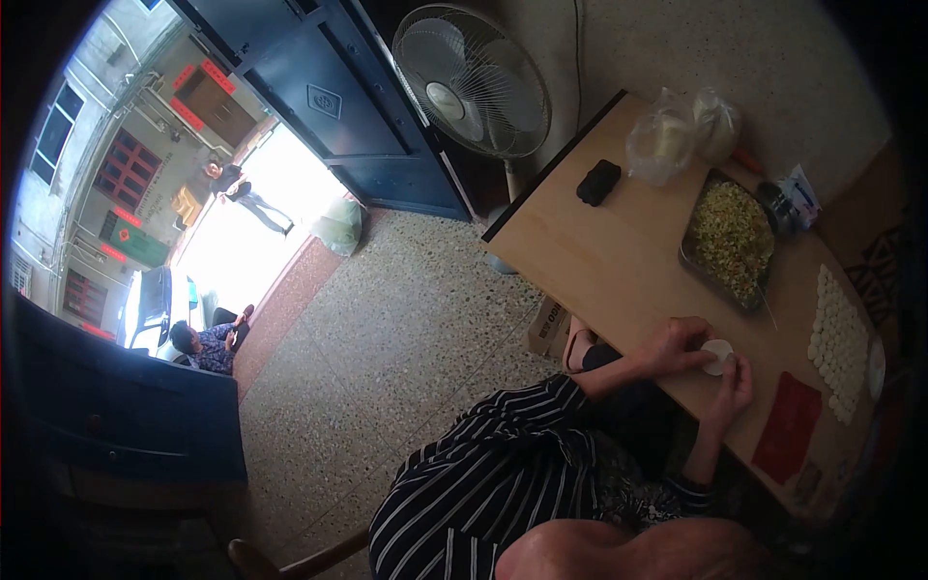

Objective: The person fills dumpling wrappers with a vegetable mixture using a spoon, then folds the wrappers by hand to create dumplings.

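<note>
A round white dough wrapper (717, 357) is held between my two hands above the table's near edge. My left hand (680, 346) has its fingers curled and pinches the wrapper's left side. On the opposite edge, the bent fingers of my right hand (735, 389) grip it. Beyond my hands stands a metal tray (688, 253) full of chopped yellow-green filling (732, 237), with a thin stick (768, 307) leaning out of it. To the right, small white dough pieces (837, 343) lie in close rows. A red rectangular sheet (788, 427) lies beside my right hand.
On the wooden table (580, 242) are a black bundle (598, 183), plastic bags (661, 140) and a white packet (800, 198). A standing fan (471, 82) is behind it. Outside the blue door (338, 101), one person (242, 188) stands; another (208, 348) sits by the threshold.
</note>
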`<state>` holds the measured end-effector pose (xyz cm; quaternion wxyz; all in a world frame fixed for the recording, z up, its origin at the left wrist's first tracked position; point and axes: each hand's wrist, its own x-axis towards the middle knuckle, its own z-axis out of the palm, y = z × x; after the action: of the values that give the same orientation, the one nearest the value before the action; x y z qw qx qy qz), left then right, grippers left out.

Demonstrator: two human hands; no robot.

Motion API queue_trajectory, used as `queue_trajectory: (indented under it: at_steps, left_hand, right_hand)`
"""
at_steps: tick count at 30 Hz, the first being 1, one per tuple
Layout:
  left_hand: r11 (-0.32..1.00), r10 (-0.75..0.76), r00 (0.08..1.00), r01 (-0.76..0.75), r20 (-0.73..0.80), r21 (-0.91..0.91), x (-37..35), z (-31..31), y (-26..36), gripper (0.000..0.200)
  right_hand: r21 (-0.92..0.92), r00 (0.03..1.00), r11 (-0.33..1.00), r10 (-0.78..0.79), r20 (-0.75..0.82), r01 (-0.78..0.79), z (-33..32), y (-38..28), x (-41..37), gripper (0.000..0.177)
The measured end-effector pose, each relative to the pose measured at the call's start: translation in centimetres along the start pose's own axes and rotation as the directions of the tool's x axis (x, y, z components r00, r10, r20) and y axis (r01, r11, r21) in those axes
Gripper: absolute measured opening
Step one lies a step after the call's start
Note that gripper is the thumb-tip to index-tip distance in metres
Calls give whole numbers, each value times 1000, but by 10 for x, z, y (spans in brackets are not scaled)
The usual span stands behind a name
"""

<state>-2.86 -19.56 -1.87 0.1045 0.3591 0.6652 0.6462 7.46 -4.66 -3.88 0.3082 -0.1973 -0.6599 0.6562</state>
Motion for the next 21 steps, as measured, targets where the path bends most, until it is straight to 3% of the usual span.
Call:
queue_trajectory:
  at_steps: [6, 9, 11, 14, 17, 21]
  left_hand:
    - [1000, -2, 1000, 2, -14, 19, 1, 1, -1, 22]
    - [999, 36, 999, -36, -33, -3, 1, 1, 1, 21]
    - [995, 85, 995, -87, -59, -46, 1, 3, -4, 21]
    - [990, 23, 998, -32, -64, -135, 2, 8, -10, 20]
    - [984, -167, 985, 169, 38, -54, 4, -2, 0, 19]
    - [988, -85, 996, 88, 29, -126, 3, -3, 2, 19]
  right_hand:
    - [-13, 998, 999, -44, 52, 44, -4, 6, 2, 23]
    - [-75, 992, 996, -49, -115, 40, -7, -14, 2, 38]
    - [115, 981, 990, -54, -189, 77, -35, -22, 19, 54]
    - [222, 918, 958, -86, -387, 183, -54, -71, 31, 51]
    - [108, 925, 971, -164, -343, 212, -86, -46, 40, 49]
    - [-4, 994, 1000, -23, -104, 22, -52, -42, 19, 46]
